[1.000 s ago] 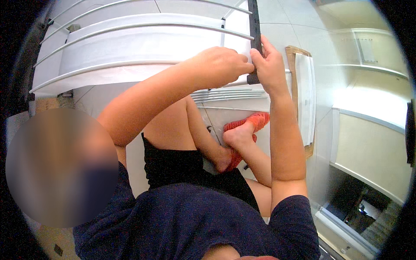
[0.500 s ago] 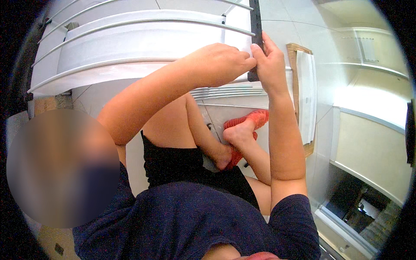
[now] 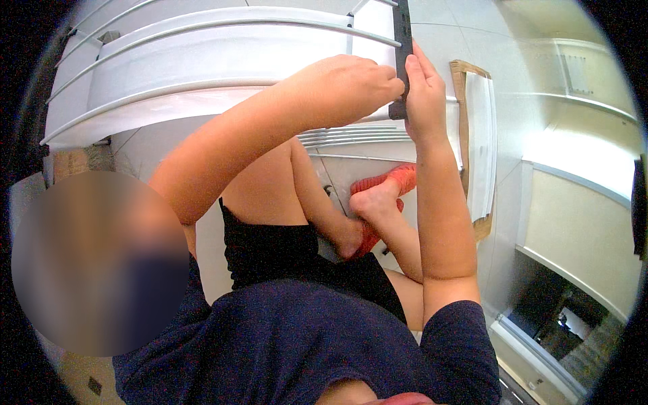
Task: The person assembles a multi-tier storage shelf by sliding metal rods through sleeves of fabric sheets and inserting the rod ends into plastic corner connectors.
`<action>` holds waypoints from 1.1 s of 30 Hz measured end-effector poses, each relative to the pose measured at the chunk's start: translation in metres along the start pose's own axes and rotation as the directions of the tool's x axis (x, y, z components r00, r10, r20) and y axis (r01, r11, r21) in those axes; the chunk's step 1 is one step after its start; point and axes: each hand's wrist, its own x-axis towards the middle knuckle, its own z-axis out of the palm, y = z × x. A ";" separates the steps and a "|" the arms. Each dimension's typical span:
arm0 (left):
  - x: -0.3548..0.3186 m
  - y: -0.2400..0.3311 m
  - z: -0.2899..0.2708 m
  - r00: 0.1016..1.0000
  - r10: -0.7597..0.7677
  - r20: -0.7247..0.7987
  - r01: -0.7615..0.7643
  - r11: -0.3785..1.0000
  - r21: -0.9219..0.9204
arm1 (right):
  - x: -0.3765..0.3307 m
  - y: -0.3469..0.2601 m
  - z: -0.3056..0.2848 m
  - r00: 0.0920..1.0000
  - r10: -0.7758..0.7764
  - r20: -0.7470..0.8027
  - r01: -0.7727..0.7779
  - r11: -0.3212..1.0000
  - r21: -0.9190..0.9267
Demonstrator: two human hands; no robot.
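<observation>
We look down on a pale tiled floor with a rack of slender silvery-grey metal tubes reaching across its upper part. At right we see a cream-coloured box-shaped cabinet. A broad white sheet-like panel lies behind the tubes, and a brown cardboard piece bearing flat white boards rests just right of our right forearm. The long, flat black bar is at the rack's right end, between our hands, its long axis running up and down the view, crosswise to the tubes. Loose grey metal rods lie on the floor below it. Our right hand grips the bar's lower part, thumb on the face, fingers round the right edge. Our left hand comes from the left, fingers curled, tips at the bar's left edge; we cannot tell whether they pinch anything. That hand hides the end of the lowest tube. Smallest are the red shoes.
</observation>
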 end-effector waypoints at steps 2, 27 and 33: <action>0.001 0.001 0.000 1.000 -0.004 0.010 0.004 1.000 0.004 | 0.001 0.002 -0.002 1.000 -0.024 -0.014 0.023 0.999 -0.048; 0.000 0.005 0.000 0.998 0.002 -0.068 0.003 0.997 0.072 | 0.001 -0.003 -0.002 0.997 0.073 0.015 -0.074 0.995 0.069; 0.005 0.013 0.003 0.993 -0.111 -0.049 0.116 0.986 0.117 | -0.001 0.000 -0.006 0.973 0.182 0.145 -0.224 0.904 0.365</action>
